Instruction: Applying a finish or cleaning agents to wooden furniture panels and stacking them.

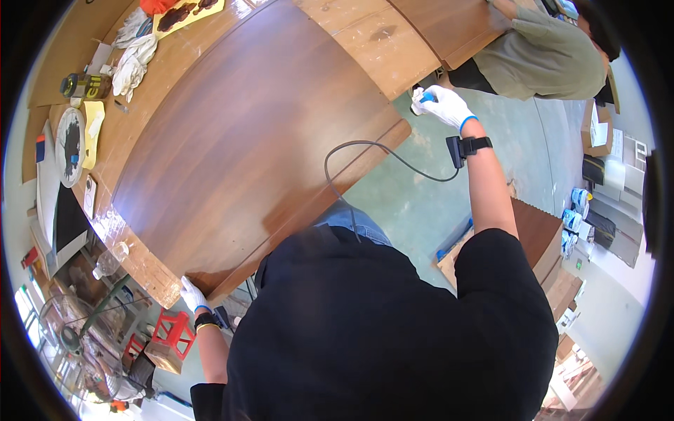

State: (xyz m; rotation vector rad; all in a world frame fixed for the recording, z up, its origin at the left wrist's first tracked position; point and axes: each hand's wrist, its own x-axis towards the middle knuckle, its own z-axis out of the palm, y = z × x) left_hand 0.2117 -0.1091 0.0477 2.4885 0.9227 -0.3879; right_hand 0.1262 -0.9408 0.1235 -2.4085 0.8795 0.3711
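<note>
Largest in my view is the brown wood panel (260, 119), lying flat on the worktable (372, 38), its long straight edge toward the wearer's body. Next in size, the round white dish (70, 140), smeared dark, sits at the table's left side. The right hand (447, 105), gloved, is off the panel's right end, just beside it and over the floor; its fingers are curled round a small white wad (419, 105) with blue on it. The left hand (194, 295), gloved, is at the panel's near left corner; I cannot tell how far it is open or whether it grips the edge. I judge the step to be hand work on the panel's surface, the wad held apart from it; the next move calls for steady left-hand support and a controlled right-hand reach inward.
</note>
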